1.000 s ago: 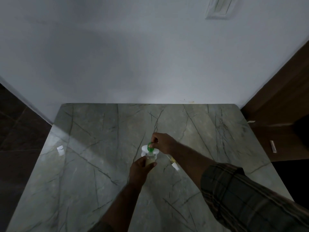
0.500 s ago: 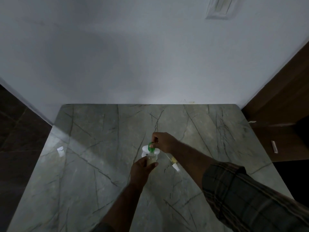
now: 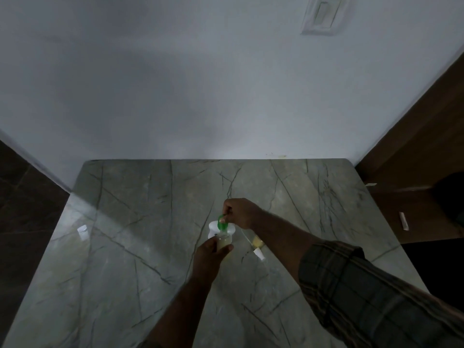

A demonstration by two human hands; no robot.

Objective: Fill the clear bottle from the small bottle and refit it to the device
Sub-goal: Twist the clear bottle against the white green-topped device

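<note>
My left hand [image 3: 209, 254] grips the clear bottle [image 3: 224, 241], which stands upright near the middle of the marble table and holds pale liquid. Above it my right hand [image 3: 239, 212] pinches the small green bottle [image 3: 222, 223], tipped mouth-down onto the clear bottle's neck. The white device [image 3: 213, 226] sits on the table just behind the two bottles, partly hidden by them.
The marble table [image 3: 140, 242] butts against a white wall. A small yellowish and white piece [image 3: 258, 244] lies just right of the bottles. A white scrap [image 3: 82, 229] lies near the left edge. Dark wooden furniture [image 3: 414, 177] stands at the right.
Almost nothing differs. Both hands hold the same bottles in the same place, with the green bottle still tipped over the clear one.
</note>
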